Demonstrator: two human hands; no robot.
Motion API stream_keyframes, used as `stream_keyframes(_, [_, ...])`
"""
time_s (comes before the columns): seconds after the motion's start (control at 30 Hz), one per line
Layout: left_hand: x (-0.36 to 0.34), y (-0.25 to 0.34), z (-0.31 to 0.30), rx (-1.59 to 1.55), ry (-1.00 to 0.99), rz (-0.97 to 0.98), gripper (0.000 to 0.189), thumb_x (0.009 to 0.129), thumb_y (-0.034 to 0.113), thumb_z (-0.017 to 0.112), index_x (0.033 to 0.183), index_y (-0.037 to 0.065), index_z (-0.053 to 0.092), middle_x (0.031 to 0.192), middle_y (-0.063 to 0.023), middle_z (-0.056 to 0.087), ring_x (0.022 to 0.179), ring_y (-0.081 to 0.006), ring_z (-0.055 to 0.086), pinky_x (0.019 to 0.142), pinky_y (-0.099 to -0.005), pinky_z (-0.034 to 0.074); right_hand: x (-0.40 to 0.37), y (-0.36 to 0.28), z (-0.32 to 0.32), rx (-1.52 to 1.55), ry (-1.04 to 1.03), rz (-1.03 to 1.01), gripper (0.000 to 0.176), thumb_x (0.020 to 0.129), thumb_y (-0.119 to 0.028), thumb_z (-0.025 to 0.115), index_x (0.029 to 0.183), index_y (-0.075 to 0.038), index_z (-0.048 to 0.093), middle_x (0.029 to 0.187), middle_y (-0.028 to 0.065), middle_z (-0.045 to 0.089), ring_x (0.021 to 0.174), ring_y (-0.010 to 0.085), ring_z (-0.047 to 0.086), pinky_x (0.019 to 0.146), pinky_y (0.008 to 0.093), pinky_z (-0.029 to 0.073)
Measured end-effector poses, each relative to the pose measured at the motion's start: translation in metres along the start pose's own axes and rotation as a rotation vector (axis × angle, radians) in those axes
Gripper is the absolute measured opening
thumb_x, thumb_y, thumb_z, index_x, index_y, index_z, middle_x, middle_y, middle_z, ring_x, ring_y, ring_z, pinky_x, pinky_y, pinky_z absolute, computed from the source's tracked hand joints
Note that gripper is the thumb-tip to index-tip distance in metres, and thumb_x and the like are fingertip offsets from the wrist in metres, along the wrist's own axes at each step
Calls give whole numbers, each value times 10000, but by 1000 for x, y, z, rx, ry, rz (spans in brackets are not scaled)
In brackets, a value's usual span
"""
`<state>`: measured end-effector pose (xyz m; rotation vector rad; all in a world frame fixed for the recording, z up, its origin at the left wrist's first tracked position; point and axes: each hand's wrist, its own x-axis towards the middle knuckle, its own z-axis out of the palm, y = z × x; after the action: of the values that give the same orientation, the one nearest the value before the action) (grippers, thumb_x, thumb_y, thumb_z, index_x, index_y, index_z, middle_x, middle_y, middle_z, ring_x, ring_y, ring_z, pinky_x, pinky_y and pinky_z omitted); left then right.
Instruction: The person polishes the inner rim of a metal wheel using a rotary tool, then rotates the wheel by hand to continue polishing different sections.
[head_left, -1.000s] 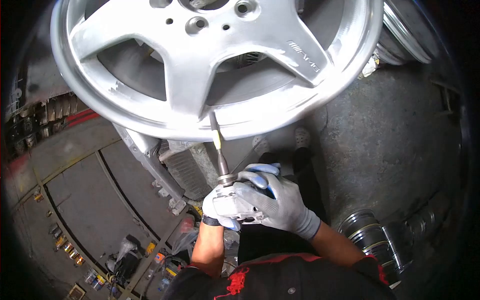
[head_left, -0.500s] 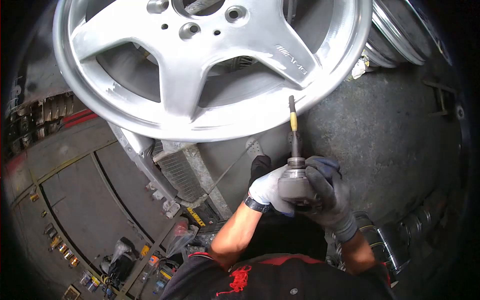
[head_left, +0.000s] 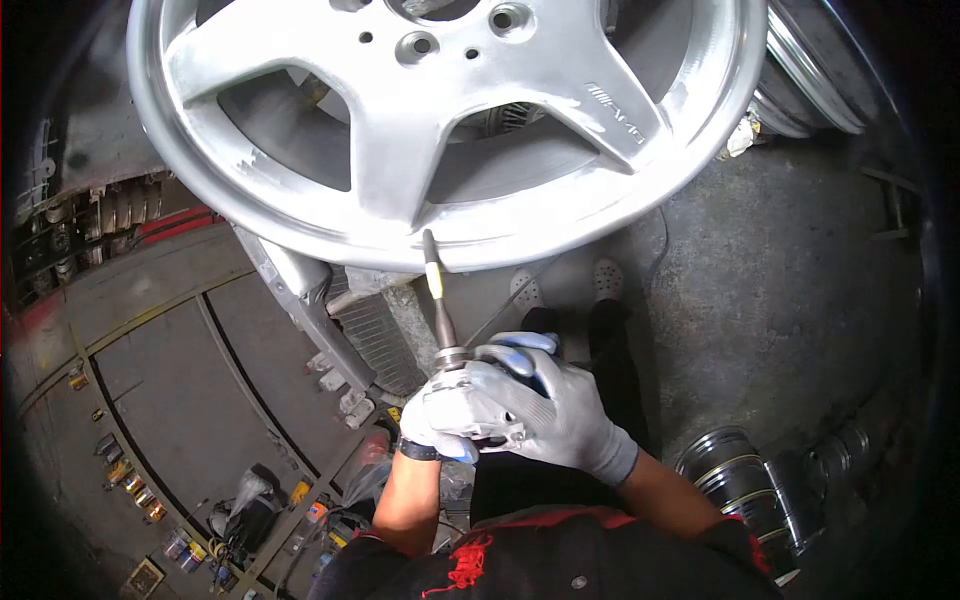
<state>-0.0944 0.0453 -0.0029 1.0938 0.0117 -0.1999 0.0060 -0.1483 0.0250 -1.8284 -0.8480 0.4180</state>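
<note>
A silver five-spoke alloy wheel point(head_left: 385, 150) with AMG lettering on one spoke fills the top of the head view. I hold a grinder point(head_left: 468, 408) with a long spindle and a slim dark tip with a yellow band point(head_left: 434, 280). The tip overlaps the wheel's lower lip, just below the foot of a spoke. My left hand point(head_left: 420, 412), in a pale glove, is closed around the left side of the grinder. From the right, my gloved right hand point(head_left: 570, 405) wraps over its body, fingers curled near the spindle collar.
A metal stand point(head_left: 290, 285) and a mesh panel point(head_left: 380, 335) sit below the wheel at left. Shiny rim barrels point(head_left: 725, 465) lie at lower right, and more rims point(head_left: 815, 75) at upper right. Tools and small containers point(head_left: 130, 485) line the left floor. My feet point(head_left: 607, 278) are under the wheel.
Both hands and the grinder have swung left, taking the tip from below the lettered spoke to below the neighbouring spoke. The wheel sits slightly farther right in view.
</note>
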Motion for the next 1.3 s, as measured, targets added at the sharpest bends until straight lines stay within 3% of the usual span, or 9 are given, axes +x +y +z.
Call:
stream_keyframes(0.1, [30, 14, 13, -89, -63, 31, 574, 749, 333, 890, 1162, -20, 708, 1373, -191, 575, 1258, -357, 553, 1036, -457, 474, 1, 3, -11, 106, -6, 25, 748, 742, -342, 823, 1445, -223, 594, 1264, 179, 614, 970, 326, 712, 788, 432, 604])
stream_keyframes(0.13, [22, 3, 10, -159, -42, -234, 626, 741, 366, 901, 1195, -11, 693, 1430, -189, 524, 1328, -358, 487, 1081, -465, 440, -2, 6, -18, 103, -8, 27, 748, 742, -342, 823, 1445, -223, 594, 1264, 179, 614, 970, 326, 712, 788, 432, 604])
stream_keyframes(0.23, [63, -3, 42, -78, -133, -50, 801, 713, 442, 916, 1313, 2, 621, 1471, -180, 505, 1352, -330, 477, 1126, -453, 400, -23, 19, -46, 54, 18, 71, 790, 693, -307, 872, 1419, -178, 587, 1261, 174, 634, 982, 345, 719, 792, 434, 606])
stream_keyframes(0.33, [90, -31, 67, -57, -163, -54, 859, 754, 607, 832, 1323, -1, 626, 1329, -191, 608, 1272, -361, 542, 1106, -467, 419, -35, 23, -76, 25, 107, 70, 838, 658, -247, 900, 1427, -173, 573, 1252, 164, 649, 1002, 340, 723, 814, 430, 607])
stream_keyframes(0.53, [122, -62, 61, 62, -441, -104, 765, 765, 389, 847, 1394, 44, 582, 1414, -150, 573, 1358, -313, 494, 1148, -431, 386, -45, 26, -97, -199, 216, 44, 863, 685, -235, 910, 1459, -173, 534, 1232, 165, 656, 997, 381, 718, 800, 455, 612])
stream_keyframes(0.8, [81, -29, 45, -170, -267, 37, 651, 784, 289, 850, 1310, 22, 577, 1400, -144, 563, 1327, -295, 507, 1124, -407, 407, -26, -3, -50, -142, 88, 109, 747, 725, -251, 867, 1415, -212, 584, 1226, 154, 662, 984, 345, 721, 777, 435, 608])
stream_keyframes(0.87, [18, -36, 12, -188, -182, -281, 903, 667, 497, 931, 1351, 9, 600, 1436, -171, 543, 1352, -335, 490, 1146, -443, 392, -20, -2, -30, -93, 104, 69, 761, 702, -249, 870, 1407, -246, 587, 1258, 148, 652, 991, 323, 721, 769, 425, 608])
stream_keyframes(1.23, [8, -14, 10, -309, -20, -295, 782, 659, 332, 957, 1277, -32, 648, 1417, -178, 562, 1251, -295, 571, 1068, -413, 464, -4, 7, -23, 61, 2, -4, 793, 655, -272, 878, 1392, -206, 592, 1285, 150, 625, 995, 328, 711, 789, 448, 599])
stream_keyframes(1.3, [33, -30, 24, -57, -109, -140, 610, 844, 370, 769, 1299, -4, 608, 1269, -170, 613, 1168, -263, 628, 956, -374, 530, -17, 13, -44, 37, -35, 79, 785, 666, -248, 882, 1390, -165, 589, 1272, 159, 637, 1014, 328, 716, 816, 444, 604])
